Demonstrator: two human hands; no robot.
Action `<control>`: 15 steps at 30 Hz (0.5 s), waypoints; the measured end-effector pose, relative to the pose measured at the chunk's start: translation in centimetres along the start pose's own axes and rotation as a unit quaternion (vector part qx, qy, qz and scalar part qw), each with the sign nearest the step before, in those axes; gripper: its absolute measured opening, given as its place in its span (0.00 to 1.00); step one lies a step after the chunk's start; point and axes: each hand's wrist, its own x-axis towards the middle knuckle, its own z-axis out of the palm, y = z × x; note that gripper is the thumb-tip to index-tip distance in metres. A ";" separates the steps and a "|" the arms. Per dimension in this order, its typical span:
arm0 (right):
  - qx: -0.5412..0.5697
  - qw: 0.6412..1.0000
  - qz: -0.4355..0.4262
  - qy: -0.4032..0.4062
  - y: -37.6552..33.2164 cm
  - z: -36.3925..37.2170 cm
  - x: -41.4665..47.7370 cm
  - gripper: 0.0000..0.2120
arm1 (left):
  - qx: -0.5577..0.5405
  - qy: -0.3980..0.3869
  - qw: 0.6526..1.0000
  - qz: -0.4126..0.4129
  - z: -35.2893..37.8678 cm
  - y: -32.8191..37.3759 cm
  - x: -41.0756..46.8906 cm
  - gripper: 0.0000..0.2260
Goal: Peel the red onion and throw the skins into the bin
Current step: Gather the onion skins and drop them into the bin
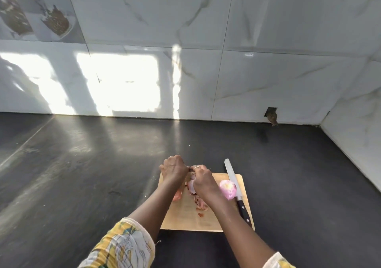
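Observation:
A wooden cutting board [208,220] lies on the dark counter. Over its far edge my left hand [172,167] and my right hand [203,180] meet around a piece of red onion [191,185], fingers curled on it; most of it is hidden between them. A peeled pink onion half [227,189] sits on the board at the right. Loose skins [201,205] lie on the board under my right wrist, and another piece [177,195] shows beside my left forearm. No bin is in view.
A long knife [234,182] with a black handle [244,211] lies along the board's right edge, blade pointing away. Marble-tiled walls stand behind and to the right of the dark counter [82,175].

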 end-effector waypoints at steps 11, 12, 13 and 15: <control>0.066 0.997 -0.008 0.030 0.1 -0.7 -1.6 0.18 | 0.010 -0.036 0.998 0.044 0.5 -0.5 1.3 0.10; 0.064 0.997 -0.014 0.030 0.1 -0.8 -1.8 0.19 | -0.017 -0.025 0.998 0.051 0.3 -0.7 1.2 0.10; 0.063 0.997 -0.019 0.031 0.1 -0.9 -1.9 0.20 | -0.049 -0.014 0.997 0.057 -0.1 -0.8 1.1 0.09; 0.070 0.997 -0.022 0.032 0.3 -0.9 -2.0 0.22 | -0.110 -0.011 0.992 0.066 -0.9 -0.9 0.6 0.08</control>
